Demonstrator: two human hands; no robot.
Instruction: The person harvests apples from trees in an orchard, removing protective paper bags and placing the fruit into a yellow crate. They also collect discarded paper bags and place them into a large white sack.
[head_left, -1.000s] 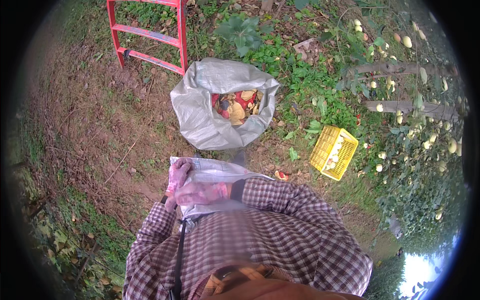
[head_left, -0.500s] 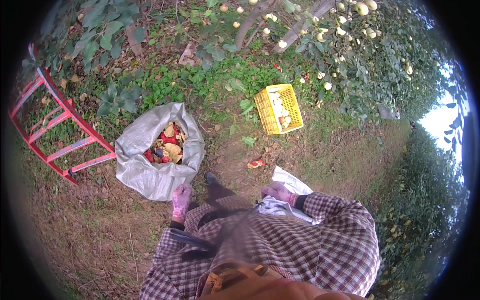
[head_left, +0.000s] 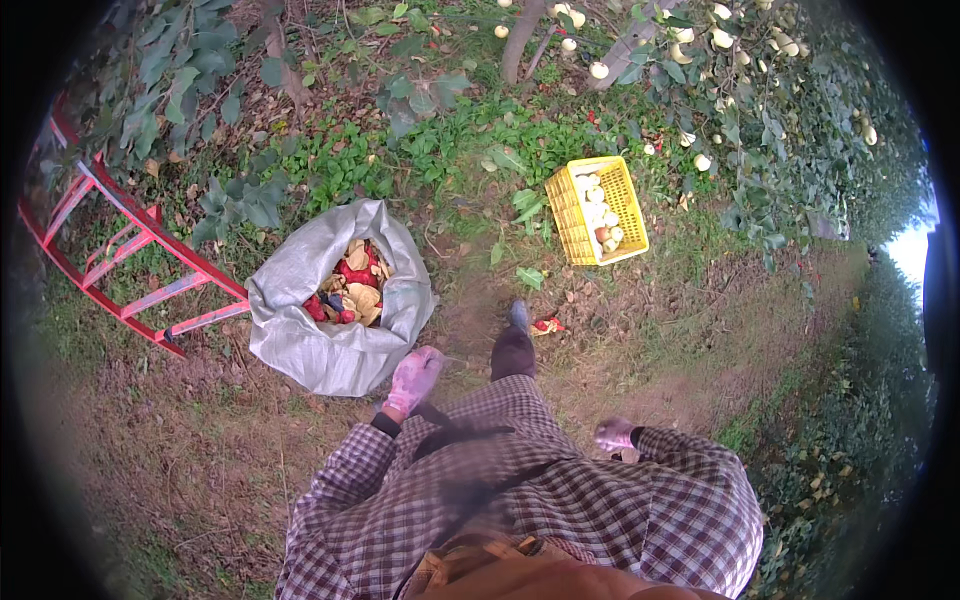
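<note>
My left hand (head_left: 416,378), in a pinkish stained glove, is closed beside the near right edge of a large pale woven sack (head_left: 300,345). A thin pale strand seems to stick out from its fingers; what it holds I cannot make out. The sack's mouth is rolled open over crumpled tan and red paper (head_left: 358,282). My right hand (head_left: 615,434), gloved the same way, hangs low at my right side with its fingers curled; anything in it is hidden. My one visible shoe (head_left: 519,316) is on the dirt between the sack and a yellow crate.
The yellow plastic crate (head_left: 571,222) holds several pale apples (head_left: 600,215). Left of the sack lies a red metal ladder (head_left: 150,232). A red and yellow scrap (head_left: 547,326) is on the ground. Leafy branches with pale apples (head_left: 722,38) hang at the far right.
My leg has stepped forward toward the crate. My left hand has moved slightly right and forward. My right hand has swung right and back, and the white sheet beside it is out of sight.
</note>
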